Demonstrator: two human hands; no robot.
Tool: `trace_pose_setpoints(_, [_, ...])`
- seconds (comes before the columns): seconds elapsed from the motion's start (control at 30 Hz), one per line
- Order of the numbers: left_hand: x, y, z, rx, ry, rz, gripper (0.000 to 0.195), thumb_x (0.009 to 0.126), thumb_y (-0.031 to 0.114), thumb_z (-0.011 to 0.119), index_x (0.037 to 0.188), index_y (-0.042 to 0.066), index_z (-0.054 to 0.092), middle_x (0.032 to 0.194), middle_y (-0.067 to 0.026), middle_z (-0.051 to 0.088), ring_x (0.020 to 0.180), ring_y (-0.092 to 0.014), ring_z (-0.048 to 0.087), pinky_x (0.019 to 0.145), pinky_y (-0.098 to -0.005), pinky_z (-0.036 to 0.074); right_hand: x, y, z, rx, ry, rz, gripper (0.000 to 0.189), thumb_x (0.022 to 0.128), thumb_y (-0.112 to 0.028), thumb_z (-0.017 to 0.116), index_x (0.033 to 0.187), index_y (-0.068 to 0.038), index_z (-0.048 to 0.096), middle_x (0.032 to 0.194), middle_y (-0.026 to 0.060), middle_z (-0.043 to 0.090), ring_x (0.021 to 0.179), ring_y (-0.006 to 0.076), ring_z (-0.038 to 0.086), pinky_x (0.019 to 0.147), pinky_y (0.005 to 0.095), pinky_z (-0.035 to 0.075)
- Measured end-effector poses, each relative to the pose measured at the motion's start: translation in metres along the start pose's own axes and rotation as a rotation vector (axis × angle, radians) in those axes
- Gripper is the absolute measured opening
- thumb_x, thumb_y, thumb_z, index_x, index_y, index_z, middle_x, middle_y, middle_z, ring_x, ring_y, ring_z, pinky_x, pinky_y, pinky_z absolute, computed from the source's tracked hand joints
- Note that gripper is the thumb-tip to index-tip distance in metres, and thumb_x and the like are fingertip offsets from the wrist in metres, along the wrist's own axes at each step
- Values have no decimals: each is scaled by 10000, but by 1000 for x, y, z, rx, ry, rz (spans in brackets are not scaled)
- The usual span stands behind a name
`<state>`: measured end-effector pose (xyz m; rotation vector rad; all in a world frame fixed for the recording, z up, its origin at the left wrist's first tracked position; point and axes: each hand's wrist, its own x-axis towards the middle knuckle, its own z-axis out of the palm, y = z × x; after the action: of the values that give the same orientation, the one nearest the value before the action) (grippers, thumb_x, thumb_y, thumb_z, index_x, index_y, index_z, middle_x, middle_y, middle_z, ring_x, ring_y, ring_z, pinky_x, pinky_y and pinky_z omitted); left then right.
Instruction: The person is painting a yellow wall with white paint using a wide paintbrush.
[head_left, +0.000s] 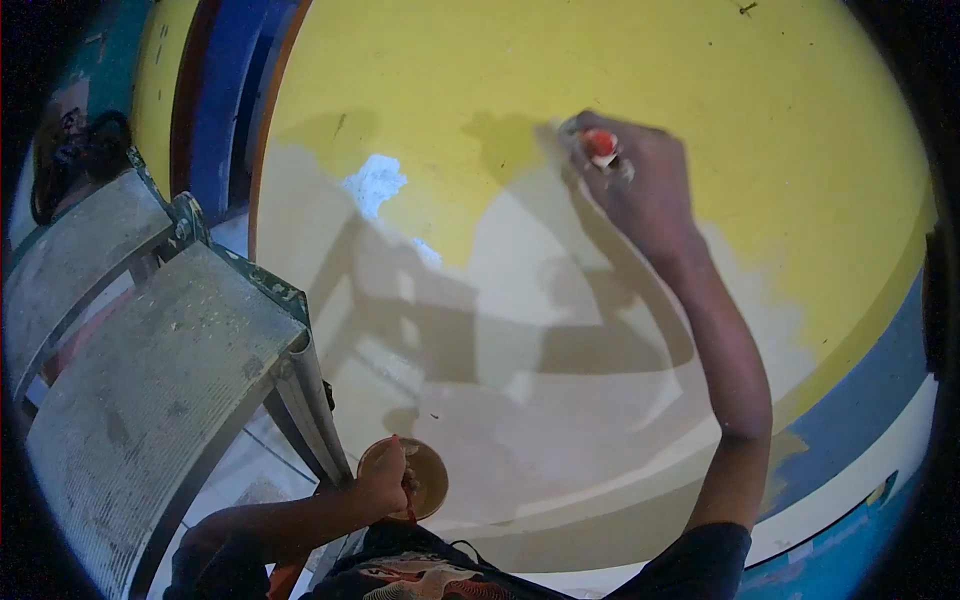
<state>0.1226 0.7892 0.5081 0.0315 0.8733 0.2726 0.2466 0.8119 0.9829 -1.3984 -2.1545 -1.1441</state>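
My right hand (641, 180) is raised against the wall, closed around a paintbrush (600, 144). The red end of its handle faces me, and the bristles are blurred and mostly hidden behind the fingers. Around that hand, yellow wall (697, 90) meets a cream-coloured painted area (540, 262) with an uneven border. Low in front of my body, my left hand (385, 484) grips a round container (431, 480) at its rim, with a red strip beside the fingers. Its contents are hard to make out.
A paint-spotted metal stepladder (165, 360) stands close on my left. Beyond it is a blue doorway (244, 112) with a brown frame. Bare whitish patches (373, 184) mark the wall. A blue-grey band (855, 405) curves along the right, and pale floor tiles (259, 457) show below the ladder.
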Motion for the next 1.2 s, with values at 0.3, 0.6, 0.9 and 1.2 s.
trace_pose_setpoints(0.3, [-35,3,18,69,74,24,233,874,326,608,973,136,516,842,-55,490,734,-211,479,603,-368,428,-74,-41,82,-510,-224,-350,387,699,-145,658,1082,-140,609,1110,138,599,834,259,633,648,399,518])
trace_pose_setpoints(0.6, [-21,1,14,12,168,-17,208,888,289,587,1022,141,529,896,-62,499,818,-199,488,689,-357,439,-116,-86,126,55,-551,-195,352,735,-168,644,1085,-194,612,1066,50,607,805,214,642,604,383,526])
trace_pose_setpoints(0.9, [-30,6,21,55,149,12,176,902,288,572,986,136,547,820,-56,493,697,-190,478,585,-346,424,-36,-10,51,233,119,-12,86,803,-92,672,863,-45,633,746,144,631,628,319,613,588,340,501])
trace_pose_setpoints(1.2, [-26,-2,16,48,151,45,163,875,285,601,888,133,543,772,-42,510,648,-192,489,556,-352,405,-93,-33,101,-130,-155,-304,316,781,-130,610,1096,-148,640,1062,93,651,907,264,637,789,394,526])
